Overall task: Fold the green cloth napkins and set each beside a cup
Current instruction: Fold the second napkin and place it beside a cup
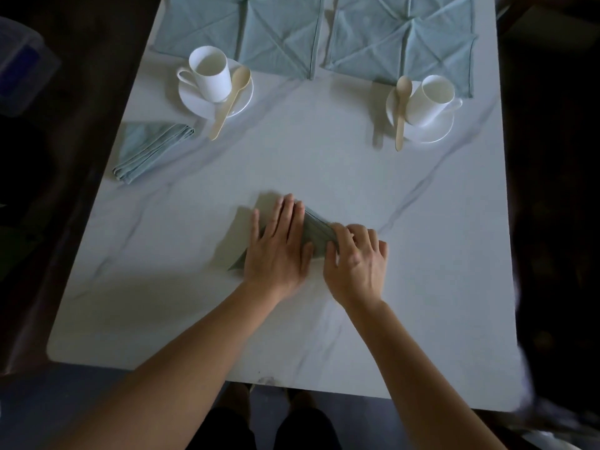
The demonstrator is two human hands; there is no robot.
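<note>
Green cloth lies under both our hands at the near middle of the marble table (422,287). It is the half-folded napkin (319,233), gathered into a layered wedge. Our left hand (279,245) rests flat on it, fingers straight, pressing it down. Our right hand (357,258) curls its fingers over the stacked right edge and seems to pinch it. To fold well, we judge, the left palm should anchor the cloth while we line up the layered edges, then crease and smooth outward. One folded napkin (149,147) lies beside the left cup (211,74); the right cup (431,99) has no folded one. Flat napkins (279,34) lie spread at the far edge.
</note>
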